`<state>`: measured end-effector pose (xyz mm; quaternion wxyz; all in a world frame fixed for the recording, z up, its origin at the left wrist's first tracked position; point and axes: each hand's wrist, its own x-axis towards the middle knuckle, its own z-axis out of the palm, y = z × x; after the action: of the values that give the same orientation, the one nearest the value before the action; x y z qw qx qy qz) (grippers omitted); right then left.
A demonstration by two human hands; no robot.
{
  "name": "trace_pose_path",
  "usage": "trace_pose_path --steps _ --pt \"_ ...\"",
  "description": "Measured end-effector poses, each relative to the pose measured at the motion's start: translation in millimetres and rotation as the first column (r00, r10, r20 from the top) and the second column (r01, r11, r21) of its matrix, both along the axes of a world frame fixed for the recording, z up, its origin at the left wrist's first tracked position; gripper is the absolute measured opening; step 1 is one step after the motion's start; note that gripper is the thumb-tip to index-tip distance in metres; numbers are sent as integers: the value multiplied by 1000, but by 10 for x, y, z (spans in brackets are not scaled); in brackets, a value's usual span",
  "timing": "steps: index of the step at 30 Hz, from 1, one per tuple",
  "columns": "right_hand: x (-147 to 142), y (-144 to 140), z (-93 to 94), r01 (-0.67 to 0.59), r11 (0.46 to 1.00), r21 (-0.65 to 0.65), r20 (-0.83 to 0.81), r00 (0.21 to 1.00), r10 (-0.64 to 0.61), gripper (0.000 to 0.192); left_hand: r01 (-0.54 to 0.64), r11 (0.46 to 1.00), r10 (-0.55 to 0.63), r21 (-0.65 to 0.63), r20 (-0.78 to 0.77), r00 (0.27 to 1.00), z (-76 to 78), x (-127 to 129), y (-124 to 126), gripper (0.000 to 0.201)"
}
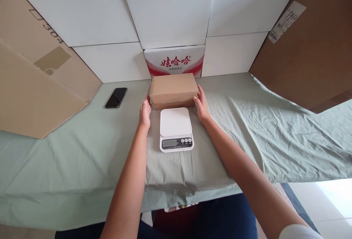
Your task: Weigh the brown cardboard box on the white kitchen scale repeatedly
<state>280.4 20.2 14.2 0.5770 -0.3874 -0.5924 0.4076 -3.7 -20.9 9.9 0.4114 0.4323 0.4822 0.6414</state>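
Note:
A small brown cardboard box (173,89) rests on the green cloth just behind a white digital kitchen scale (176,128). My left hand (145,113) presses against the box's left end and my right hand (201,104) against its right end, so the box is gripped between both palms. The box sits on the table, not on the scale, whose white platform is bare. The scale's display and buttons face me.
A black phone (116,97) lies at the left on the green cloth (82,158). A red-and-white printed carton (175,61) stands behind the box against white panels. Large brown cardboard sheets (33,70) lean at left and at right (310,55).

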Motion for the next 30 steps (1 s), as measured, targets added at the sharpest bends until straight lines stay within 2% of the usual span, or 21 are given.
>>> trace_pose_path --steps 4,12,21,30 --pt "9 -3 5 -24 1000 12 39 999 24 96 33 999 -33 -15 -14 999 -15 59 -8 98" --pt "-22 -58 74 -62 997 42 3 998 62 80 53 998 -53 -18 -11 999 -27 86 -7 95" --pt "-37 -71 100 -64 997 50 17 998 63 77 63 998 -62 13 -30 998 -43 90 -7 91" --pt "-29 -51 99 -79 996 45 -9 997 80 75 53 999 -53 -13 -23 998 -17 90 -6 94"
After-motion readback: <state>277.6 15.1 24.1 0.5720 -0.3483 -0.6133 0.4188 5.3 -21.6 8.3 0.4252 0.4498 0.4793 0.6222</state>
